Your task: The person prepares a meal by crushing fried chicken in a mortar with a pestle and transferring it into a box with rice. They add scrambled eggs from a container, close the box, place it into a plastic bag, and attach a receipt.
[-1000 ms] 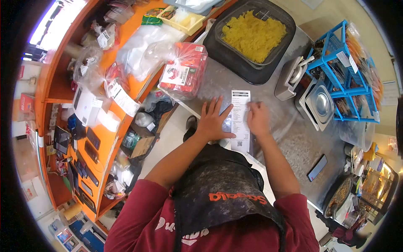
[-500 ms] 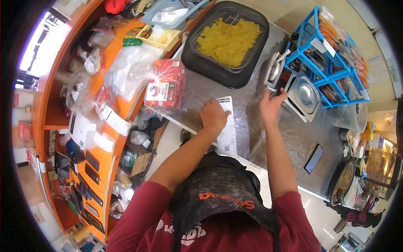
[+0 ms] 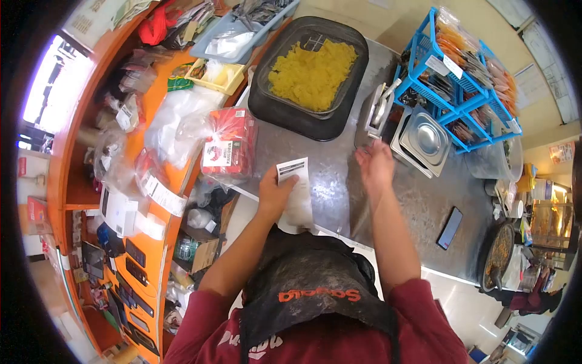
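Note:
My left hand (image 3: 277,191) is closed on the upper left of a long paper receipt (image 3: 299,203), thumb on its printed face, near the metal table's front edge. My right hand (image 3: 376,165) is at the front end of a metal dispenser-like tool (image 3: 378,115); its fingers are partly bent, and whether they hold anything is unclear. Left of the receipt sits a plastic-wrapped red package (image 3: 229,142) with a white label. Beyond the hands, yellow food (image 3: 312,73) lies in a black tray (image 3: 291,121).
Stacked metal lids (image 3: 427,139) and blue baskets of packets (image 3: 448,91) stand at the right. A phone (image 3: 450,228) lies on the metal table (image 3: 412,212). An orange shelf (image 3: 176,115) with bags and phones runs along the left. A large pan (image 3: 498,255) is at far right.
My left hand has taken hold of the receipt and drawn it left and toward me. My right hand has moved slightly down, its fingers drawn closer together. The whole view has shifted a little.

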Tool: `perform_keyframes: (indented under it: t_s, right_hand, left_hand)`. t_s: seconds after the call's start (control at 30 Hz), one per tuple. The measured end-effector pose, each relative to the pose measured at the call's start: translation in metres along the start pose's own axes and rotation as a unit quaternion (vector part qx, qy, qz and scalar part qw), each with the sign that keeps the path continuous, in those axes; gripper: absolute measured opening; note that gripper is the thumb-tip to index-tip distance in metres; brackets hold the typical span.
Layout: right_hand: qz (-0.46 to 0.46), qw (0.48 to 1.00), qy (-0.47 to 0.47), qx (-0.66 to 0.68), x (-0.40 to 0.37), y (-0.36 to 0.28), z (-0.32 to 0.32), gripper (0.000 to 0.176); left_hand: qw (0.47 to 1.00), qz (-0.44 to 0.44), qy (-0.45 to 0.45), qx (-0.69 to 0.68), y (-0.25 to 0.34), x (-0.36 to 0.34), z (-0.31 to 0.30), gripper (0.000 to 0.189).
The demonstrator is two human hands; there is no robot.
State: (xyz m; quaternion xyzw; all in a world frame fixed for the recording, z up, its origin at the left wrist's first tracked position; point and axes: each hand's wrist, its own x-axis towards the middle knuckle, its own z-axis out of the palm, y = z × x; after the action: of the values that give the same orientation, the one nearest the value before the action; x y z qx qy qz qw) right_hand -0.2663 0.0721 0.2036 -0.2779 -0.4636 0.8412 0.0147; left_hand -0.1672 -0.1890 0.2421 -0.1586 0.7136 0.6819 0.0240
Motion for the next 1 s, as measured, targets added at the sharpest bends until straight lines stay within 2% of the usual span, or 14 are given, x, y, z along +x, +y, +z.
perform_keyframes:
  t_s: [0.03, 0.13, 0.23, 0.33, 0.4, 0.5, 0.53, 0.63, 0.67, 0.83, 0.87, 0.93, 0.97, 1.0]
  right_hand:
    - [-0.045, 0.999, 0.015, 0.013, -0.007, 0.015, -0.002, 0.023]
    - [-0.102, 0.975, 0.055, -0.190, -0.001, 0.049, -0.015, 0.022]
    - [-0.095, 0.961, 0.071, -0.249, 0.014, 0.064, -0.032, 0.024]
    - [-0.137, 0.948, 0.002, -0.286, -0.032, 0.067, -0.033, 0.023]
    - [-0.077, 0.949, -0.073, -0.296, -0.097, 0.031, 0.006, 0.021]
    - [-0.050, 0.947, -0.174, -0.266, -0.146, 0.027, 0.056, 0.018]
    - [-0.095, 0.934, -0.191, -0.286, -0.156, 0.030, 0.074, 0.016]
    - [-0.217, 0.878, -0.226, -0.362, -0.170, 0.044, 0.112, 0.014]
    - [-0.251, 0.852, -0.228, -0.399, -0.168, 0.053, 0.120, 0.015]
    - [-0.395, 0.745, -0.221, -0.490, -0.181, 0.096, 0.179, 0.016]
    - [-0.408, 0.738, -0.233, -0.485, -0.172, 0.112, 0.189, 0.016]
    - [-0.455, 0.697, -0.238, -0.501, -0.156, 0.139, 0.204, 0.021]
    - [-0.493, 0.659, -0.225, -0.521, -0.146, 0.146, 0.213, 0.027]
    - [-0.464, 0.698, -0.207, -0.504, -0.145, 0.149, 0.220, 0.038]
  left_hand:
    - [1.000, -0.009, 0.000, -0.006, -0.001, -0.005, -0.005, 0.027]
    - [0.999, -0.041, -0.013, 0.000, 0.006, -0.021, -0.009, 0.025]
    - [0.997, -0.062, -0.039, 0.014, 0.023, -0.029, -0.009, 0.023]
    - [0.994, -0.066, -0.076, -0.045, 0.021, -0.029, -0.016, 0.023]
    - [0.990, -0.063, -0.100, -0.078, 0.009, -0.023, -0.022, 0.024]
    - [0.987, -0.075, -0.108, -0.090, 0.032, -0.027, -0.029, 0.028]
    - [0.989, -0.076, -0.125, -0.037, 0.053, -0.031, -0.037, 0.030]
    - [0.981, -0.030, -0.173, -0.079, 0.040, -0.030, -0.065, 0.030]
    - [0.980, -0.055, -0.171, -0.082, 0.043, -0.032, -0.077, 0.030]
    - [0.983, -0.142, -0.066, 0.097, 0.074, -0.041, -0.144, 0.033]
    - [0.972, -0.170, -0.036, 0.159, 0.069, -0.042, -0.157, 0.036]
    - [0.998, -0.016, 0.017, -0.050, -0.052, -0.014, -0.161, 0.027]
    - [0.994, -0.045, 0.020, 0.094, -0.069, -0.002, -0.165, 0.032]
    - [0.969, -0.081, 0.018, 0.232, -0.077, 0.006, -0.174, 0.038]
